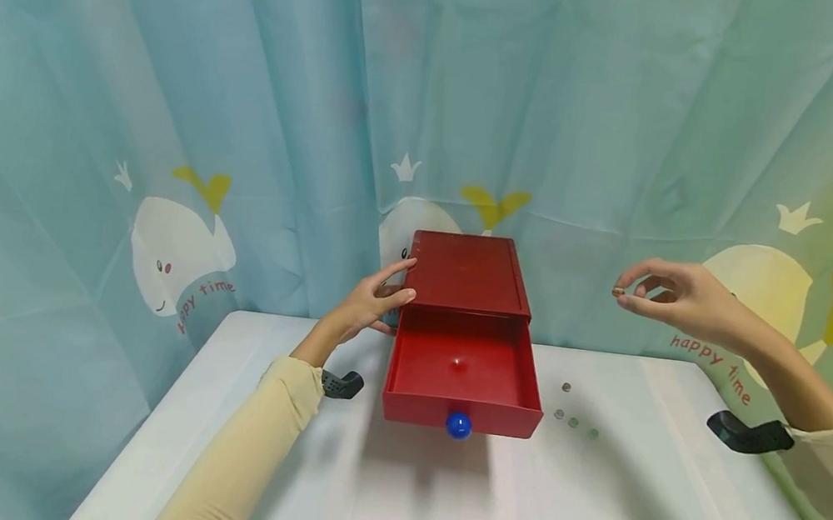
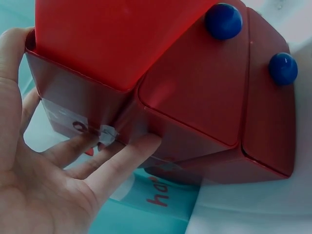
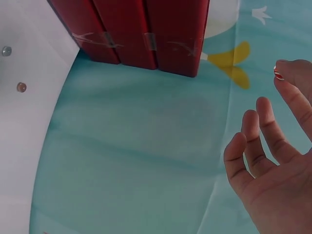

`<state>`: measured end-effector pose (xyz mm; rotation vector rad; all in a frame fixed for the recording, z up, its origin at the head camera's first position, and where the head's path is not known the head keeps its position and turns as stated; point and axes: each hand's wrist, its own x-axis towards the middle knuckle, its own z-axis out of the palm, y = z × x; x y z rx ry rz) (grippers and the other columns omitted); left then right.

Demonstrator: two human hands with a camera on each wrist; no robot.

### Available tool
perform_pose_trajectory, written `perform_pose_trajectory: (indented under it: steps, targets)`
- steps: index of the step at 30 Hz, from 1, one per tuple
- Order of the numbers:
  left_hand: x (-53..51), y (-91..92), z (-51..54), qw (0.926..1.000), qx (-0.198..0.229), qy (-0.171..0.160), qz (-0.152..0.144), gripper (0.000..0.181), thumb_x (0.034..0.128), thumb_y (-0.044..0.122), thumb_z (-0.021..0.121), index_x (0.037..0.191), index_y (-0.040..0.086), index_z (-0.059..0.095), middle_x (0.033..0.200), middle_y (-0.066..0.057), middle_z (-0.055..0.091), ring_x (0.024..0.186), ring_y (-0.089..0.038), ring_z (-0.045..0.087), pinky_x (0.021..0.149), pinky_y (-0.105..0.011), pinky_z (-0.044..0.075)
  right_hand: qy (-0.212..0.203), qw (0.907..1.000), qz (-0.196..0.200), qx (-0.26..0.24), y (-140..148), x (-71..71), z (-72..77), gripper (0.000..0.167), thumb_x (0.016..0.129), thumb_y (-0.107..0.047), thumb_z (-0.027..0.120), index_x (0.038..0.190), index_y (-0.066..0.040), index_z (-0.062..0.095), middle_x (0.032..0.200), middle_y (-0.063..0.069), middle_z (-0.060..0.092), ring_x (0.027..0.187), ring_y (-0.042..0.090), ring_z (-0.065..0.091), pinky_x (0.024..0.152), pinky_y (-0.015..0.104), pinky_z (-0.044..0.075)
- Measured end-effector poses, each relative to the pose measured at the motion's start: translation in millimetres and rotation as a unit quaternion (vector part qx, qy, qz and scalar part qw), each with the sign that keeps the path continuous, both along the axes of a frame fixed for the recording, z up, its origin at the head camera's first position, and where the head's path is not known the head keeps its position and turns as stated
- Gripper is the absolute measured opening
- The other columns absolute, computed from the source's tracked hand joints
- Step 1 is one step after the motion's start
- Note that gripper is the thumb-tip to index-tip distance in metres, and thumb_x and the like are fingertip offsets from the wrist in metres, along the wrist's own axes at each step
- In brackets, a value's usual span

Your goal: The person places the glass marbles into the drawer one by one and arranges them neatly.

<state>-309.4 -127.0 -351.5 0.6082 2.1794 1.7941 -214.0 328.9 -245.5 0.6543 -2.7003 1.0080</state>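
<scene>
White table point(image 1: 513, 504), blue-green whale-print curtain point(image 1: 287, 114) behind; red drawer unit point(image 1: 468, 273), four marbles point(image 1: 573, 422) nearby

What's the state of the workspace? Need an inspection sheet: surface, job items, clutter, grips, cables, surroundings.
Surface: white table, shadows across it.
Job items: red drawer unit, top drawer pulled out, blue knob on its front; four small round pieces on the table right of the unit; one small striped piece held above the table.
Clutter: nothing seen.
Left grip: touches the unit's left side and top edge.
Right grip: pinches the striped piece.
Cables: nothing seen.
Surroundings: blue-green curtain with whale prints behind the table.
</scene>
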Motion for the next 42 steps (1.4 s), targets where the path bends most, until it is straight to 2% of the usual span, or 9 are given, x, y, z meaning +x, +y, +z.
perform_pose_trajectory:
  steps: [10,17,24,32,42]
  targets:
    - [-1.4,2.0,-0.5,1.0000,-0.001,0.000,0.000,0.064,0.0999,0.035,0.064,0.158,0.040,0.038,0.157,-0.016,0.041,0.138,-0.037,0.047,0.084,-0.053,0.060,0.004,0.9997,0.022,0.008,-7,-3.2,6.7,0.015,0.093,-0.008,0.077,0.106,-0.014,0.073,0.102,0.003,0.071,0.085,0.014,0.065,0.066,0.024,0.053]
    - [-0.8,2.6,0.1,1.0000,0.000,-0.001,0.001,0.063,0.1001,0.035,0.064,0.158,0.041,0.038,0.157,-0.015,0.042,0.139,-0.037,0.047,0.084,-0.054,0.060,-0.002,0.9996,0.022,0.017,-15,-5.1,10.3,0.017,0.091,-0.008,0.078,0.104,-0.018,0.073,0.100,0.001,0.070,0.085,0.014,0.065,0.067,0.023,0.053]
    - [-0.7,2.9,0.7,1.0000,0.000,-0.006,0.002,0.062,0.0996,0.037,0.065,0.156,0.042,0.040,0.156,-0.014,0.044,0.139,-0.035,0.047,0.084,-0.054,0.060,-0.006,0.9977,0.061,0.028,-29,-12.6,16.9,0.018,0.091,-0.006,0.078,0.107,-0.013,0.073,0.096,0.002,0.071,0.081,0.016,0.065,0.065,0.024,0.054]
    - [-1.2,1.9,1.1,1.0000,0.003,-0.005,-0.001,0.063,0.1001,0.035,0.064,0.157,0.040,0.039,0.157,-0.015,0.042,0.141,-0.037,0.046,0.085,-0.056,0.059,-0.029,0.9944,0.093,0.042,-56,-17.8,29.3,0.015,0.093,-0.014,0.078,0.107,-0.017,0.073,0.099,0.000,0.071,0.085,0.018,0.064,0.072,0.025,0.057]
    - [-1.0,2.2,0.4,1.0000,0.003,-0.005,-0.002,0.063,0.0996,0.036,0.065,0.157,0.041,0.039,0.157,-0.015,0.043,0.140,-0.037,0.046,0.085,-0.056,0.059,-0.058,0.9864,0.141,0.060,-89,-27.5,37.2,0.013,0.094,-0.017,0.077,0.106,-0.016,0.072,0.103,0.001,0.068,0.086,0.021,0.065,0.073,0.030,0.058]
